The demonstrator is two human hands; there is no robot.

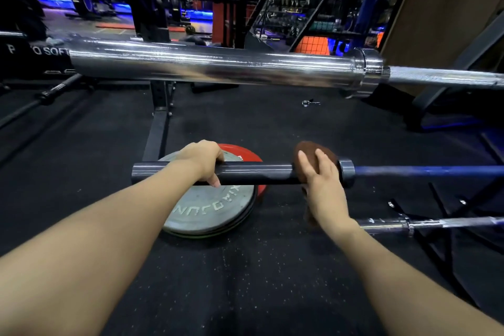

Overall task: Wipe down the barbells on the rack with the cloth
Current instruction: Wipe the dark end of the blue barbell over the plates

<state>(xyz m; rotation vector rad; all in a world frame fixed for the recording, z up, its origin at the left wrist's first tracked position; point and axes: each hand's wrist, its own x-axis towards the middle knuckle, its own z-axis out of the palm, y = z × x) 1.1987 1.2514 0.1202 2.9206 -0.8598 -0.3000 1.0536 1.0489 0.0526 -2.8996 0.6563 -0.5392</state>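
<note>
Bare forearms reach forward from the near edge over the black rubber floor (245,281). Left hand (203,162) has its grip clenched over the dark sleeve of the middle barbell (245,173), fingers curled round it, above a grey weight plate (207,210) stacked on a red plate (251,157) on the floor. Right hand (320,177) presses a brown cloth (306,150) round the same sleeve, just left of its collar (347,172), grasping cloth and bar together. Farther off, a chrome barbell (212,64) spans the view. Near right, a third barbell (425,224) lies lower.
</note>
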